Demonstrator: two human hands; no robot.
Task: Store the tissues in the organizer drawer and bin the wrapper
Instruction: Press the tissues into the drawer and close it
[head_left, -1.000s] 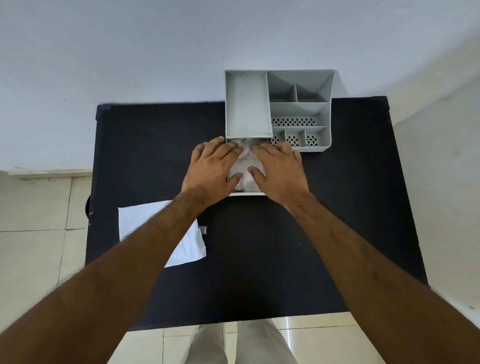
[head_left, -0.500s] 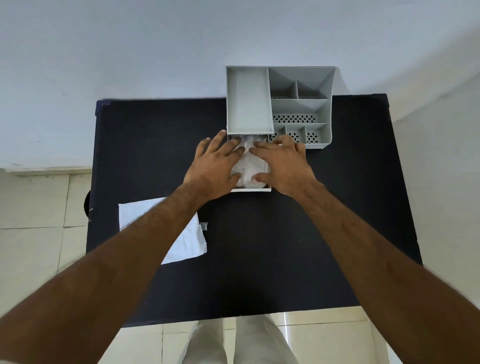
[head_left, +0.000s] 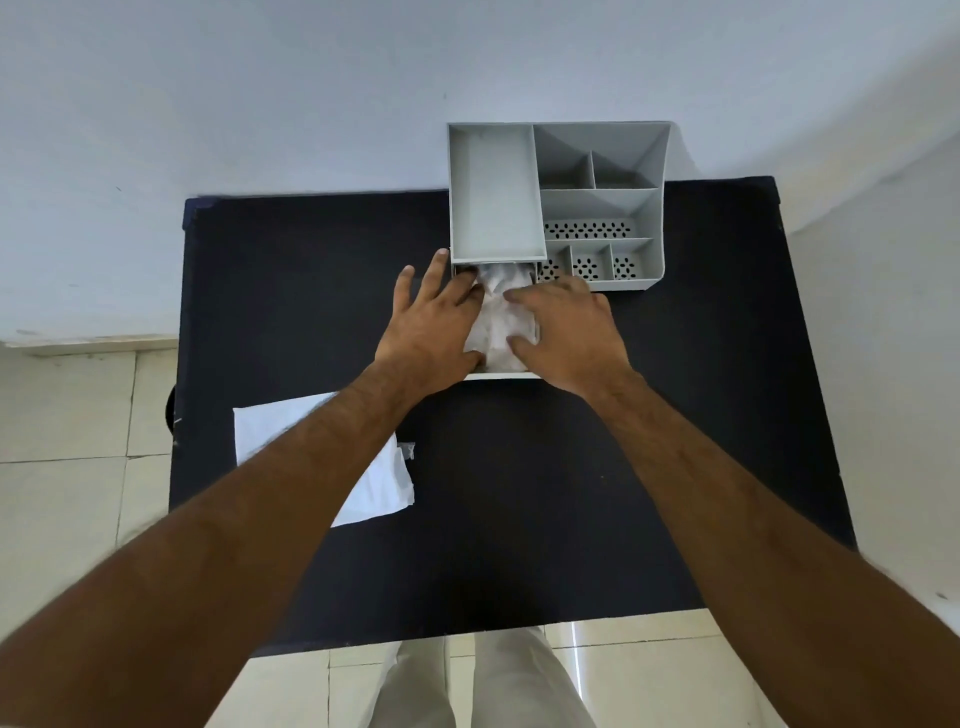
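Note:
A grey desk organizer (head_left: 493, 197) stands at the back of the black table (head_left: 311, 291). Its drawer (head_left: 501, 373) is pulled out toward me, and white crumpled tissues (head_left: 501, 317) fill it. My left hand (head_left: 431, 322) lies flat on the left side of the tissues, fingers spread, pressing down. On their right side my right hand (head_left: 566, 332) presses the same way, its thumb on the tissues. Part of the tissues is hidden under both hands. A white flat wrapper (head_left: 384, 483) lies on the table's left, partly under my left forearm.
The organizer's right side has several open compartments (head_left: 597, 166), some with perforated floors. The table's back edge meets a white wall (head_left: 311, 93). Tiled floor (head_left: 67, 467) shows to the left and in front, where my legs stand.
Both hands stay on the tissues in the drawer. My left fingers have spread and reached a little further toward the organizer; the right hand shifted slightly right.

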